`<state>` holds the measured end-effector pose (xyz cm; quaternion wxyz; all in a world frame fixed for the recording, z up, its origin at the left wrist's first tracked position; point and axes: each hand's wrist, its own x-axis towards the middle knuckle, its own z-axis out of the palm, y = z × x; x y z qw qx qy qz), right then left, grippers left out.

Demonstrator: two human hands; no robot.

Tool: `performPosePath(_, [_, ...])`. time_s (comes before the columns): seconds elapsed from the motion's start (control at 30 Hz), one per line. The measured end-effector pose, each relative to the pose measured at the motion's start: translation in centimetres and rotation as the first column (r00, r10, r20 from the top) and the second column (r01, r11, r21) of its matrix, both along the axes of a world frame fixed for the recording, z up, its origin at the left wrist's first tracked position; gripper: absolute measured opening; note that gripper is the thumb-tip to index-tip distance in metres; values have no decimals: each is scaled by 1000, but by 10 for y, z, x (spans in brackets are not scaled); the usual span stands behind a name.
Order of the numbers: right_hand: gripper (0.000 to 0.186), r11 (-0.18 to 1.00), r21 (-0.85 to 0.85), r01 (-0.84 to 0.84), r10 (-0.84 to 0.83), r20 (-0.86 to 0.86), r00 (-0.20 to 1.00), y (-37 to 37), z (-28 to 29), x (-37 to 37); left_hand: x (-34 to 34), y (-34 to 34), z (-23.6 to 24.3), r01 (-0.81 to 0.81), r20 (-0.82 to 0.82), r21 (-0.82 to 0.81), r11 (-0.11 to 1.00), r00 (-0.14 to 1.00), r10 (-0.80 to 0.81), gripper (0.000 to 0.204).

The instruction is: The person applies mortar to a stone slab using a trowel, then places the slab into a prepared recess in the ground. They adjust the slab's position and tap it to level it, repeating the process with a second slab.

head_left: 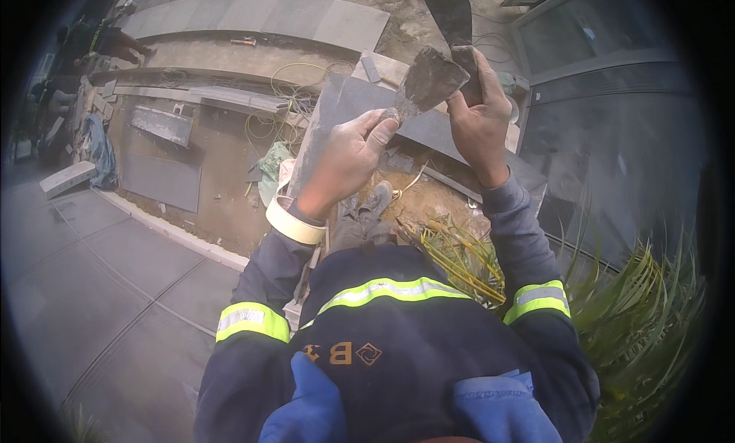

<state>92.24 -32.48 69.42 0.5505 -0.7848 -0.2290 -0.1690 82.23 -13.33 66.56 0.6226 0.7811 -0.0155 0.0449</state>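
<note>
My left hand (352, 156) is closed around the handle of a putty knife. Its wide, grey-crusted blade (430, 82) points up and to the right. In my right hand (484, 129) is a dark flat-bladed scraper (450, 18), held upright with its blade flaring at the top. The two tools meet or overlap just left of my right fingers; whether they touch I cannot tell. Both are raised above a grey slab (432, 133). A cream-coloured roll of tape (292, 223) hangs round my left wrist like a bracelet.
Stone slabs (337, 26) lie in a row at the back. Tangled hoses or cords (295, 99) and a green bag (272, 167) are to the left. Dark glass panels (612, 129) stand at right, above spiky plants (635, 328). Other people (103, 41) work at the far left.
</note>
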Motion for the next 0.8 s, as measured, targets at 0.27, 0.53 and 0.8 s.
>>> performPosePath(0.27, [58, 997, 31, -69, 69, 8, 998, 24, -24, -39, 18, 15, 16, -101, -277, -362, 927, 961, -4, 53])
performPosePath(0.53, [57, 994, -105, -16, 13, -28, 1000, 29, -32, -34, 2, -1, -18, -64, -190, -307, 950, 982, 5, 56])
performPosePath(0.8, [59, 997, -76, -22, 14, -110, 994, 19, -61, -54, -4, -2, -43, -35, -284, -270, 962, 958, -45, 52])
